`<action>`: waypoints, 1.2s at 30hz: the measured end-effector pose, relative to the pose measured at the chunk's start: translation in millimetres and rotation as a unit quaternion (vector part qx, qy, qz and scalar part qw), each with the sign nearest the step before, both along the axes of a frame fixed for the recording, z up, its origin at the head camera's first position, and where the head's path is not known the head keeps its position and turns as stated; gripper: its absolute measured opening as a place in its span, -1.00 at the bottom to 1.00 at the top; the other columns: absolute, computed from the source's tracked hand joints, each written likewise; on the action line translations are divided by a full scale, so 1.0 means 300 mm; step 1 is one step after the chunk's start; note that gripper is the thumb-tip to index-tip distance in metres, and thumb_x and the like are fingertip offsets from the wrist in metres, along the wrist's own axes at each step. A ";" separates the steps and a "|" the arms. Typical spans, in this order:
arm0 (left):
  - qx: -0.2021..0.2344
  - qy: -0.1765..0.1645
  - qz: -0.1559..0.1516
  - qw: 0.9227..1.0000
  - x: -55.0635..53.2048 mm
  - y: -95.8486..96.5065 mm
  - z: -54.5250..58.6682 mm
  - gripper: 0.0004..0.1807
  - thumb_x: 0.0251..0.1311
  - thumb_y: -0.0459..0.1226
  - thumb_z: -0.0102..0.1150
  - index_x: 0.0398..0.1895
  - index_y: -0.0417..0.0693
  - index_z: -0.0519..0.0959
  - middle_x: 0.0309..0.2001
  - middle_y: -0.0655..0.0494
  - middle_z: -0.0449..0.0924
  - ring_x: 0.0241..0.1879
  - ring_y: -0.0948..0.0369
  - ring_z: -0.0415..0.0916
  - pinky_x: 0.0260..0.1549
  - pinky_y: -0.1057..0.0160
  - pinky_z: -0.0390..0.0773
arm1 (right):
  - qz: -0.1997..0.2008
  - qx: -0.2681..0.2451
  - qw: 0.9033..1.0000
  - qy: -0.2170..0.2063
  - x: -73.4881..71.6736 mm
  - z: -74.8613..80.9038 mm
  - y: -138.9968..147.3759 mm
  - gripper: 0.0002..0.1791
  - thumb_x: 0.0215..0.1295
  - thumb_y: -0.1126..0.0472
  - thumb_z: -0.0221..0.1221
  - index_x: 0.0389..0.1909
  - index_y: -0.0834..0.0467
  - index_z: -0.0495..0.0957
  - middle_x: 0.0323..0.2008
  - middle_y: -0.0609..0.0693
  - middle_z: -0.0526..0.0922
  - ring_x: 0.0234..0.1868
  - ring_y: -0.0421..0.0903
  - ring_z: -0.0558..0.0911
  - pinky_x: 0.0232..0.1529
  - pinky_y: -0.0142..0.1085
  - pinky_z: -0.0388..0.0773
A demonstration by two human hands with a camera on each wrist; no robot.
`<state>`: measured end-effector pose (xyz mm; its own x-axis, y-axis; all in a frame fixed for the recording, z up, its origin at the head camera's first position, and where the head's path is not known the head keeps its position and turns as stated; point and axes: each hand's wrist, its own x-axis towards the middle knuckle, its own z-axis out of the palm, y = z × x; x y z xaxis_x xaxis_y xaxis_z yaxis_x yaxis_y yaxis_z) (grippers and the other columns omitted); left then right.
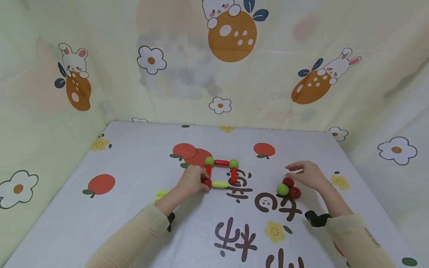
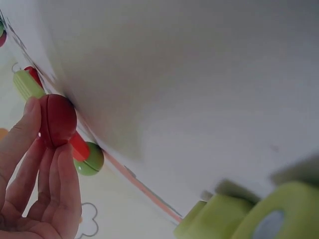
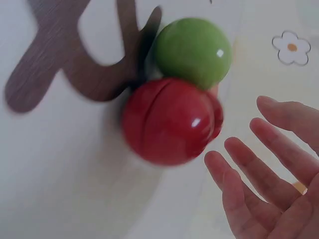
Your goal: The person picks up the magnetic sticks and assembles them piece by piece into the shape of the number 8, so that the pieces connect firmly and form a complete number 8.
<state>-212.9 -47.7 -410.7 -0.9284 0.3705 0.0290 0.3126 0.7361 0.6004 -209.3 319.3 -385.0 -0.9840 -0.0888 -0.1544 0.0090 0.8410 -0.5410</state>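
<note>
My left hand (image 1: 193,179) pinches a red ball (image 2: 59,121) between thumb and fingers, at the near left corner of a frame of rods and balls. That frame has two green balls (image 1: 233,163) at its far corners and red rods (image 1: 221,162) along the far side and both flanks. A yellow-green rod (image 1: 219,184) runs along the near side, beside the held ball. My right hand (image 1: 309,174) hovers with spread fingers and nothing in them, just behind a cluster of two red balls (image 3: 167,122) and one green ball (image 3: 193,52).
Loose yellow-green rods (image 1: 162,194) lie left of the frame, partly behind my left forearm; they loom close in the left wrist view. A printed cloth (image 1: 134,163) covers the table, and a patterned curtain (image 1: 181,89) stands behind its far edge.
</note>
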 end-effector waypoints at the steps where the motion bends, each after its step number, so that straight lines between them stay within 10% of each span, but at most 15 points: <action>1: -0.001 0.002 -0.001 1.000 0.000 0.000 -0.001 -0.69 -0.23 -0.33 0.46 -0.30 -0.17 0.69 -0.44 0.08 0.63 -0.34 0.19 0.45 -0.36 0.34 0.49 | 0.000 0.000 1.000 -0.005 0.005 -0.002 0.007 -0.53 0.19 0.10 0.18 0.02 0.33 0.48 -0.05 0.33 0.52 -0.12 0.19 0.53 -0.17 -0.05 0.52; 17: -0.002 -0.006 -0.004 1.000 -0.001 0.001 -0.001 -0.69 -0.21 -0.33 0.45 -0.29 -0.18 0.69 -0.42 0.08 0.63 -0.34 0.19 0.42 -0.38 0.35 0.48 | 0.008 -0.021 0.999 -0.039 0.032 -0.053 0.050 -0.53 0.15 0.07 0.22 -0.03 0.33 0.51 -0.10 0.32 0.52 -0.16 0.13 0.53 -0.24 -0.16 0.56; 36: -0.018 -0.003 0.004 1.000 -0.009 0.012 0.019 -0.69 -0.23 -0.32 0.46 -0.31 -0.18 0.69 -0.42 0.08 0.64 -0.34 0.20 0.43 -0.37 0.33 0.48 | 0.022 -0.009 0.999 -0.040 -0.061 -0.031 -0.010 -0.59 0.12 0.09 0.24 -0.11 0.30 0.56 -0.16 0.23 0.57 -0.09 0.15 0.46 -0.11 -0.01 0.45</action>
